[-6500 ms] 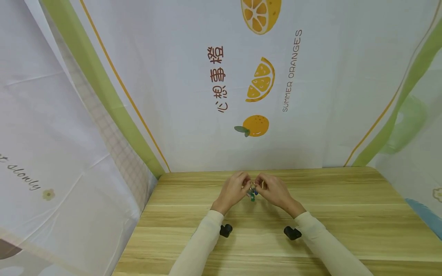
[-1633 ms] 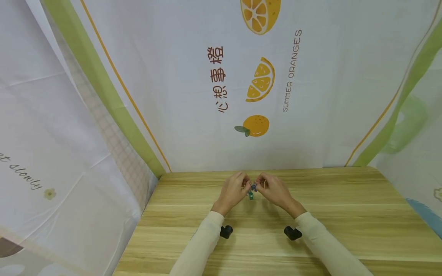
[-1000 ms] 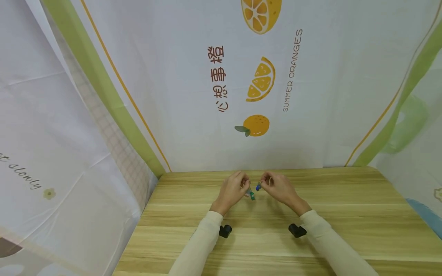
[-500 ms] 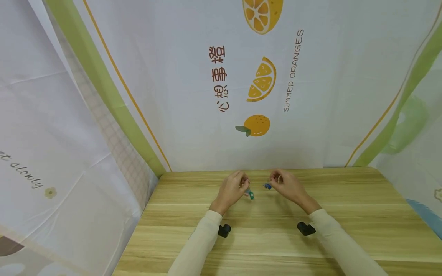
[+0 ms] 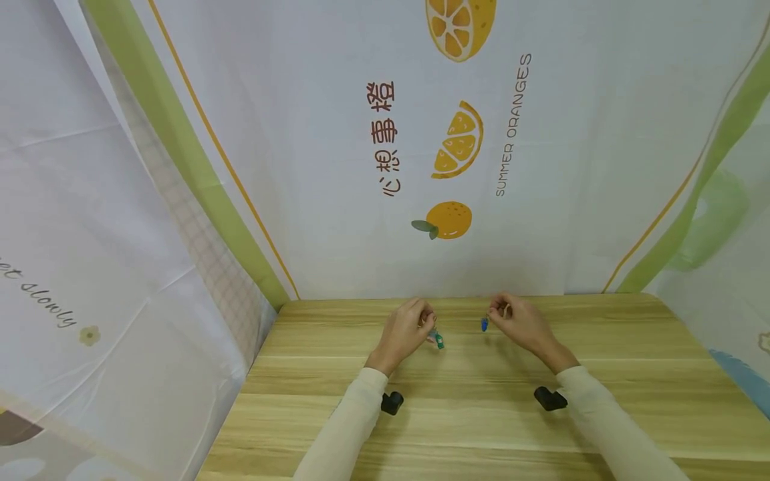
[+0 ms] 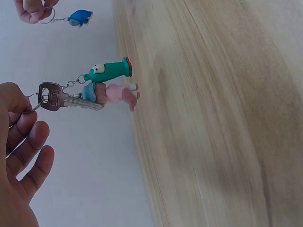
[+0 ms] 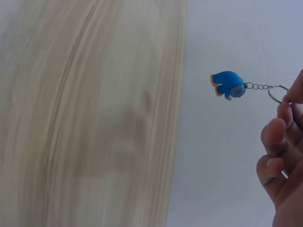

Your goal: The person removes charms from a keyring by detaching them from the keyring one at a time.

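My left hand (image 5: 402, 334) pinches a key ring (image 6: 39, 105) between thumb and fingertips, its other fingers loosely bent. From that ring hang a silver key (image 6: 52, 98), a green figurine charm (image 6: 111, 71) with a red base, and a figurine charm (image 6: 118, 93) in pink with a light-blue hat. Off to the right, my right hand (image 5: 526, 327) pinches the metal ring of a blue keychain (image 7: 227, 84), a small animal-like figure with orange feet on a short chain. The two hands are apart, both held above the table.
The wood-grain table (image 5: 457, 427) spreads under both hands. Behind it hangs a white cloth (image 5: 337, 254) printed with oranges; another cloth (image 5: 120, 374) hangs at the left. A black piece (image 5: 392, 403) shows at the left wrist, a similar black piece (image 5: 549, 399) at the right.
The hands were together over the charms; the right hand has since drawn away to the right with the blue keychain, now separate. The left hand stays nearly still with the key ring.
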`<state>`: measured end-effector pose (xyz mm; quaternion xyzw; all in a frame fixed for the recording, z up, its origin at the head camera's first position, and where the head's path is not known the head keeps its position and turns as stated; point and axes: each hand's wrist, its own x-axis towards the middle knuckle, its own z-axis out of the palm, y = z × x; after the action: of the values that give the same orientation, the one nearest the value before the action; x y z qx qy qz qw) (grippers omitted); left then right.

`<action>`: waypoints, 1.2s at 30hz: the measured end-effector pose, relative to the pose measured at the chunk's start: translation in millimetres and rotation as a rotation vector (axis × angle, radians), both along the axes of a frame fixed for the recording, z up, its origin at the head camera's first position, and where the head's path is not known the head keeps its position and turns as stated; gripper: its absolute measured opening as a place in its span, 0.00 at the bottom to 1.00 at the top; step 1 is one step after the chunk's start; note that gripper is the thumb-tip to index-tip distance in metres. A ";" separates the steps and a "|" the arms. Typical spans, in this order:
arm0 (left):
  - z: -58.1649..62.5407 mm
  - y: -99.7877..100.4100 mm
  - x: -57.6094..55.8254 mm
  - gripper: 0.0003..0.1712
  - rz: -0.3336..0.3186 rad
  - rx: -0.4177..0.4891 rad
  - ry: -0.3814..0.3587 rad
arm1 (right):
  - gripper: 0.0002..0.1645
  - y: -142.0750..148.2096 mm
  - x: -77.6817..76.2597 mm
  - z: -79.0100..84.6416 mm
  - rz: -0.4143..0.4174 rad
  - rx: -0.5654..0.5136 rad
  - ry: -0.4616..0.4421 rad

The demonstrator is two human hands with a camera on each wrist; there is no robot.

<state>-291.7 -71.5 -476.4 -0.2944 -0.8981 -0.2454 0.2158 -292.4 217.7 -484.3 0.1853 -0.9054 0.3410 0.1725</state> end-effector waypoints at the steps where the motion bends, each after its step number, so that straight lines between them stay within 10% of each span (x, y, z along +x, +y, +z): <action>1: -0.3 -0.4 -0.1 0.03 0.001 -0.002 0.002 | 0.04 2.0 -0.3 -0.1 -0.006 0.004 0.001; 36: -2.2 -6.1 -1.4 0.04 0.014 0.010 0.009 | 0.07 64.1 -6.7 -10.7 -0.150 0.051 -0.027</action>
<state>-293.1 -77.6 -478.6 -0.2881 -0.8979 -0.2470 0.2231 -299.1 281.8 -494.9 0.1165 -0.9273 0.3066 0.1805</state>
